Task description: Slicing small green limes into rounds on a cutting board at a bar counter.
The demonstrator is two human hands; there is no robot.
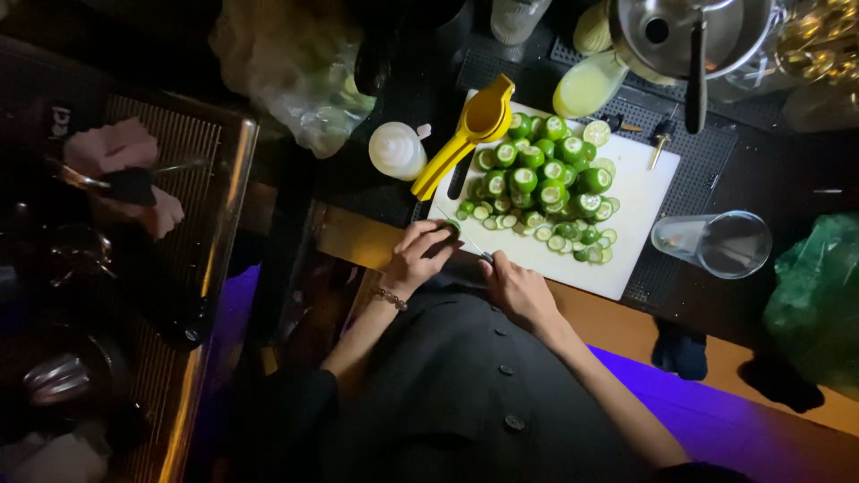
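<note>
Head view shows the left hand [419,255] curled over a whole lime [445,230] at the near left corner of the white cutting board [640,201], while the right hand [514,284] grips a knife [479,250] just beside it. Judging by the big pile of cut limes [548,183] and end slices already filling the board, most of the cutting looks done. Behind it on the tabletop [358,234], a yellow squeezer [470,130] lies empty, a jug [588,87] holds pale juice, and right of the board a clear cup [716,243] seems empty.

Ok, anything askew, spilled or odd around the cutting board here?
Nothing spilled or damaged. The white cutting board lies skewed to the counter edge, with lime pieces heaped loosely. Left hand steadies a lime; right hand holds a knife.
</note>
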